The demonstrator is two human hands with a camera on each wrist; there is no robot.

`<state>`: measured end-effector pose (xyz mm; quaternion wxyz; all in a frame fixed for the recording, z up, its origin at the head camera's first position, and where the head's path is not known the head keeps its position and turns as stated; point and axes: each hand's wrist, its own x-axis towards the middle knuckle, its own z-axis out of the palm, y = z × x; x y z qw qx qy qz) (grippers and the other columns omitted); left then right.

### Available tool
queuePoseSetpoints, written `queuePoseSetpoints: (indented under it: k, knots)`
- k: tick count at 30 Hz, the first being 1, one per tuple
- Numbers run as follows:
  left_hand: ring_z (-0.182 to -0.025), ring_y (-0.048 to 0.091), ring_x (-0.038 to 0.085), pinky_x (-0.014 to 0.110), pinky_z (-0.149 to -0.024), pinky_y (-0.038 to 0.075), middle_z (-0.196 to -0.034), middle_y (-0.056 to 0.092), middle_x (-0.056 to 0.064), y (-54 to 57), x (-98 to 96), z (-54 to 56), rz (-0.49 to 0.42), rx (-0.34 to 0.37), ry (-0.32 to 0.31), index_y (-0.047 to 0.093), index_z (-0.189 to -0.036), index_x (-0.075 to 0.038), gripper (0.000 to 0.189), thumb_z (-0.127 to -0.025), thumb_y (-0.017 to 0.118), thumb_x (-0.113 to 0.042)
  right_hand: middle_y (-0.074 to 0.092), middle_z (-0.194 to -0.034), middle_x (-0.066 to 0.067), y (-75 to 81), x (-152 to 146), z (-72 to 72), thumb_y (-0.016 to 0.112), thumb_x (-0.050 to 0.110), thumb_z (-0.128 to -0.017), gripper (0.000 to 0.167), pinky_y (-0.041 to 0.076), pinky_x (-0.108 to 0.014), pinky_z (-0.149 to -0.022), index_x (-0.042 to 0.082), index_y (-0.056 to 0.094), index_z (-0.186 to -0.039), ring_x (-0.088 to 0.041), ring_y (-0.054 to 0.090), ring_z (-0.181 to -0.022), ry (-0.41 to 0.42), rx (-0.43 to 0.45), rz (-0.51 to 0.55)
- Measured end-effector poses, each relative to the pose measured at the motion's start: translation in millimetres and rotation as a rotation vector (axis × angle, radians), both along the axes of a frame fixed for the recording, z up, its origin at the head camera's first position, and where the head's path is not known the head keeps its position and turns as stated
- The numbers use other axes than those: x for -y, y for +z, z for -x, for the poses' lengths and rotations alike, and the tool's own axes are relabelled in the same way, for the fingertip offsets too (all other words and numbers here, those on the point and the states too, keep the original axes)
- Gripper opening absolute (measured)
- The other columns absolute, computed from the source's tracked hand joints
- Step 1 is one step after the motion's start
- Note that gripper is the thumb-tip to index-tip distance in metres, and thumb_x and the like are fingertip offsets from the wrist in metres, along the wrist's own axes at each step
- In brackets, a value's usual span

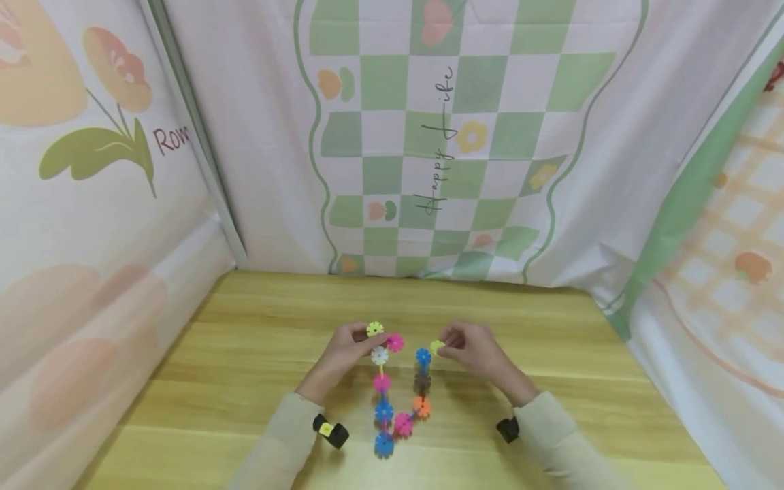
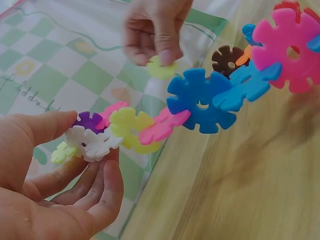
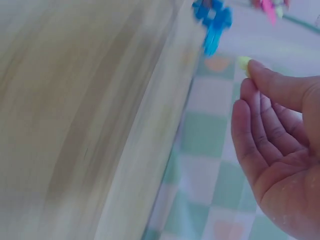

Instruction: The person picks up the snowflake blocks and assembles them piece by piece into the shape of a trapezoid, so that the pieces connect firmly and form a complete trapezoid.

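Observation:
A chain of interlocking notched plastic discs, in several colours, hangs in a U shape. My left hand [image 1: 344, 352] pinches one end of it, where a white disc [image 2: 92, 142] and a purple disc [image 2: 89, 122] join between thumb and fingers. A yellow-green disc [image 1: 375, 329] and a pink disc [image 1: 395, 342] branch off there. My right hand [image 1: 476, 346] pinches a loose yellow disc [image 2: 161, 68] between thumb and forefinger. That disc is just right of the blue disc [image 1: 423, 356] at the chain's other end; in the right wrist view they stand apart.
A wooden table [image 1: 257, 327] lies under both hands. Behind it hangs a green-and-white checked cloth [image 1: 422, 136], with printed cloth walls at the left [image 1: 110, 238] and right [image 1: 723, 272]. Each wrist wears a small black device.

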<state>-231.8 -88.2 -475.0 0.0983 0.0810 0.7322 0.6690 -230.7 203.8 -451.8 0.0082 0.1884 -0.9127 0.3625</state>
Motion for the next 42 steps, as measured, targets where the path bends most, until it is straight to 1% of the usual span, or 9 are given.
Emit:
queuePoseSetpoints:
  k: [4,7,11,16,20,23,29,34,42]
  knots:
    - [-0.081,0.065,0.011,0.028,-0.080,0.060,-0.086,0.069,-0.002,-2.7,-0.1,2.0,0.012,0.005,0.016,0.065,-0.089,-0.008,0.026,-0.099,0.077,-0.030,0.075,-0.090,0.000,0.5,20.5,-4.0,0.084,0.008,-0.088,0.017,0.060,-0.021,-0.075,0.010,0.072,-0.099,-0.009,0.069,-0.081,0.063,-0.035,0.060]
    - [-0.080,0.065,0.011,0.029,-0.080,0.059,-0.086,0.070,-0.002,-3.0,-0.2,2.8,0.016,0.012,0.031,0.066,-0.090,-0.010,0.026,-0.097,0.078,-0.031,0.075,-0.089,0.000,-0.1,30.5,-4.9,0.083,0.008,-0.090,0.015,0.062,-0.023,-0.075,0.009,0.072,-0.099,-0.007,0.069,-0.081,0.114,-0.090,0.085]
    - [-0.072,0.056,0.010,0.027,-0.072,0.054,-0.074,0.059,-0.006,-1.6,0.4,2.6,0.031,0.013,0.046,0.056,-0.079,-0.013,0.034,-0.097,0.078,-0.033,0.074,-0.089,0.000,-1.8,39.1,-4.1,0.083,0.006,-0.090,0.014,0.064,-0.028,-0.076,0.007,0.072,-0.099,-0.006,0.069,-0.081,0.165,-0.142,0.100]
    - [-0.066,0.046,0.012,0.026,-0.064,0.044,-0.066,0.043,-0.007,-0.9,1.2,2.3,0.036,0.016,0.047,0.043,-0.073,-0.015,0.048,-0.097,0.079,-0.036,0.075,-0.090,0.000,-4.1,45.4,-3.6,0.082,0.005,-0.090,0.013,0.065,-0.031,-0.079,0.008,0.072,-0.097,-0.006,0.070,-0.082,0.171,-0.138,0.109]
    - [-0.068,0.050,0.011,0.026,-0.069,0.050,-0.067,0.049,-0.006,-0.7,1.1,2.0,0.020,0.020,0.044,0.046,-0.075,-0.014,0.046,-0.097,0.078,-0.038,0.075,-0.090,0.000,-6.0,48.6,-3.8,0.082,0.005,-0.090,0.013,0.064,-0.030,-0.078,0.010,0.072,-0.096,-0.007,0.071,-0.082,0.158,-0.150,0.099]
    - [-0.073,0.058,0.011,0.027,-0.075,0.057,-0.072,0.057,-0.005,-0.7,0.5,2.2,0.010,0.020,0.044,0.052,-0.079,-0.013,0.038,-0.099,0.076,-0.034,0.075,-0.089,0.001,-6.6,50.7,-4.1,0.082,0.004,-0.090,0.014,0.064,-0.027,-0.077,0.012,0.071,-0.093,-0.007,0.071,-0.081,0.154,-0.174,0.087]
    - [-0.073,0.057,0.013,0.027,-0.071,0.053,-0.075,0.060,-0.003,0.1,-0.6,0.8,0.059,-0.011,0.039,0.053,-0.079,-0.013,0.036,-0.101,0.073,-0.032,0.076,-0.087,0.000,-4.6,55.3,-6.5,0.081,0.002,-0.089,0.015,0.061,-0.019,-0.074,0.013,0.072,-0.090,-0.008,0.072,-0.079,0.143,-0.224,0.060]
    - [-0.078,0.065,0.012,0.030,-0.076,0.057,-0.084,0.071,0.000,0.8,-1.4,-1.4,0.075,-0.018,0.038,0.065,-0.086,-0.008,0.027,-0.102,0.073,-0.029,0.077,-0.086,-0.002,-4.5,58.5,-8.5,0.082,0.001,-0.088,0.014,0.060,-0.017,-0.073,0.012,0.072,-0.088,-0.009,0.073,-0.078,0.143,-0.288,0.024]
    - [-0.072,0.061,0.011,0.029,-0.072,0.055,-0.077,0.068,-0.002,-0.1,0.3,-1.4,0.058,-0.004,0.043,0.072,-0.092,-0.003,0.027,-0.100,0.075,-0.029,0.079,-0.087,-0.005,-7.5,60.5,-7.5,0.083,0.000,-0.087,0.014,0.061,-0.017,-0.075,0.011,0.074,-0.087,-0.013,0.076,-0.080,0.148,-0.369,0.032]
